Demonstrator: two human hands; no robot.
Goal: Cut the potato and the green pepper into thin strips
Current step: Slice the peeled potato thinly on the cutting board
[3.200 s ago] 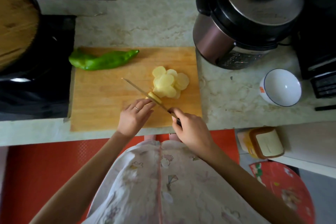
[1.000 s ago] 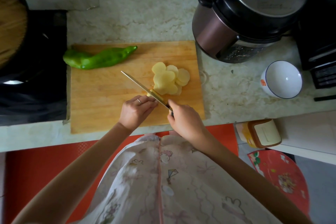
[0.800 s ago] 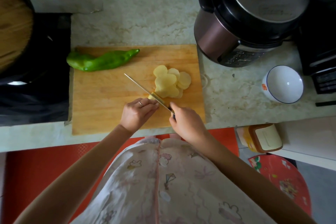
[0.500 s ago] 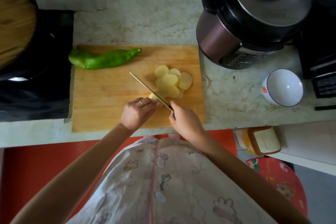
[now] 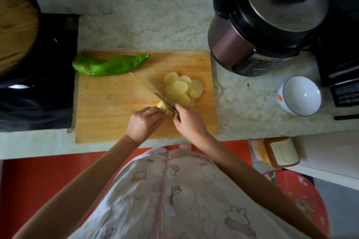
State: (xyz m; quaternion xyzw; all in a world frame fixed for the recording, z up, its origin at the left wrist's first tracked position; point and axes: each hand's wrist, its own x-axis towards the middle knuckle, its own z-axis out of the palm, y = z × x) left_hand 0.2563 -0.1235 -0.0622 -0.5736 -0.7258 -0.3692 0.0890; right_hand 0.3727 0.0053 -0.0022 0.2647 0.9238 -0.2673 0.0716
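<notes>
- Potato end (image 5: 162, 105): a small yellow stub, all that was left uncut of the potato. It sat near the front middle of the cutting board (image 5: 108, 114) with the blade set across it.
- Potato slices (image 5: 180, 89): a loose, overlapping heap of rounds just behind and to the right of the stub. No strips were visible among them.
- Left hand (image 5: 144, 122): the fingers (image 5: 157, 111) were curled, with the tips bearing down on the stub, hard beside the blade. A ring showed on one finger.
- Right hand (image 5: 189, 120): the fingers (image 5: 177, 107) were clamped round the handle of the knife (image 5: 147, 88), and the handle was mostly hidden under them. The blade ran diagonally away to the left, with its tip near the pepper but apart from it.
- Green pepper (image 5: 110, 65): whole, lying along the far left of the board, with its broad end hanging over the left edge. It showed no cuts.
- Progress, as judged: slicing the potato into rounds was almost finished, with perhaps a cut or two left in the stub. The rounds had yet to be stacked and cut into strips, and the pepper was not yet started, so well under half the task looked done.
- Surroundings: a pale marbled tabletop (image 5: 155, 25) carried the board. A pressure cooker (image 5: 262, 25) stood at the far right, a white bowl (image 5: 300, 96) sat to the right of the board, and a dark hob (image 5: 38, 93) lay on the left.
</notes>
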